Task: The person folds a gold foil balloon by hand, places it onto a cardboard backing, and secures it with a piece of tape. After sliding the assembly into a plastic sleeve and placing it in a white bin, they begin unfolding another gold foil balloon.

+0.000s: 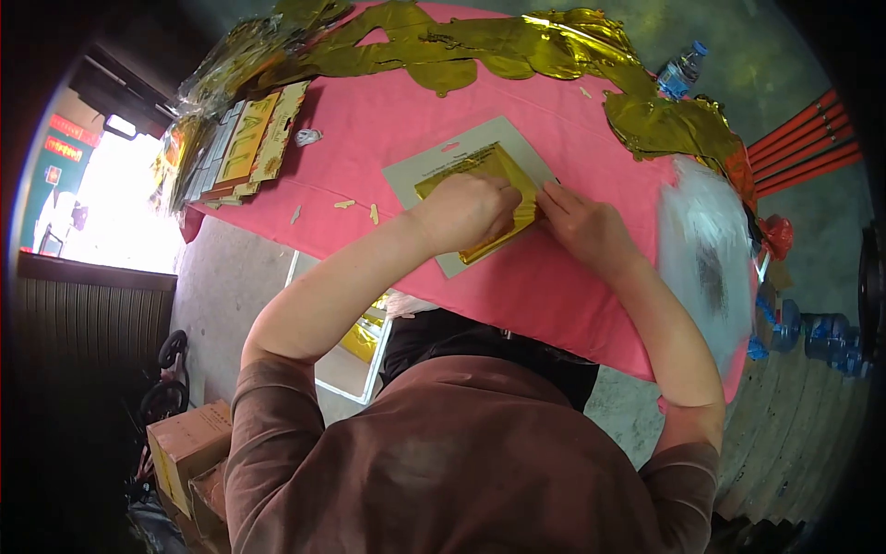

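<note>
A grey-white backing card [406,185] with a hang hole and printed text lies tilted on the pink cloth. On it rests a folded gold foil balloon [503,166]. My left hand [466,214] is curled closed over the middle of the foil; whatever its fingers hold is hidden beneath it. At the card's right edge, my right hand [586,226] has its fingers bent together, gripping the card beside the foil. The lower part of the foil shows under my left hand, near the card's bottom corner.
Flat gold foil balloons [461,46] line the table's far edge. Printed cards [254,138] stand in a stack at left, small cream pieces [344,204] nearby. Clear plastic bags [706,249] lie at right. A water bottle [683,69] stands beyond the far right edge.
</note>
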The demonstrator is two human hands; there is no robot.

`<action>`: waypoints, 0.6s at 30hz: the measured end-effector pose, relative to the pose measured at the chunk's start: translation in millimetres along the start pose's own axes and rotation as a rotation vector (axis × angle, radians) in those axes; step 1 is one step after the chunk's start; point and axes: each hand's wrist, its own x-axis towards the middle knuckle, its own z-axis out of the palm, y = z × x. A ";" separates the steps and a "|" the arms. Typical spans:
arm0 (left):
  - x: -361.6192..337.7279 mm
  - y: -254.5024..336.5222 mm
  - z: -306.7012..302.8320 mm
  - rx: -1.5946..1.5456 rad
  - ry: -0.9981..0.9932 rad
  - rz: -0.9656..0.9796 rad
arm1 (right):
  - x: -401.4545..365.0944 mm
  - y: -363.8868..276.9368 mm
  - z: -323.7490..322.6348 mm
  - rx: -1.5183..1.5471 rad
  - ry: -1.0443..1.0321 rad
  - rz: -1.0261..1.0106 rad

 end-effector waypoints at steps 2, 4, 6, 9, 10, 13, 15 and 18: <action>-3.8 0.6 -1.0 -0.048 0.000 -0.020 | 1.4 -2.1 -1.0 0.009 0.011 0.002; -7.8 2.2 -3.3 -0.097 0.003 -0.035 | 3.3 -4.0 -6.3 0.029 0.009 0.014; -11.9 4.8 -6.3 -0.132 0.003 -0.019 | 1.5 -4.4 -3.7 0.026 0.014 0.018; -22.0 8.6 -25.6 -0.285 -0.124 -0.109 | 2.4 -9.6 -10.4 0.060 0.007 0.062; -28.4 6.0 -29.1 -0.280 -0.123 -0.111 | 1.4 -12.7 -14.4 0.094 -0.008 0.105; -48.2 -10.7 -42.3 -0.239 0.067 -0.100 | -4.6 -24.9 -22.8 0.193 0.005 0.221; -58.5 -28.2 -41.9 0.033 0.132 -0.103 | -9.6 -36.4 -21.5 0.240 0.008 0.252; -70.2 -29.2 -26.2 0.148 -0.004 -0.280 | -11.8 -52.9 -27.0 0.261 0.035 0.244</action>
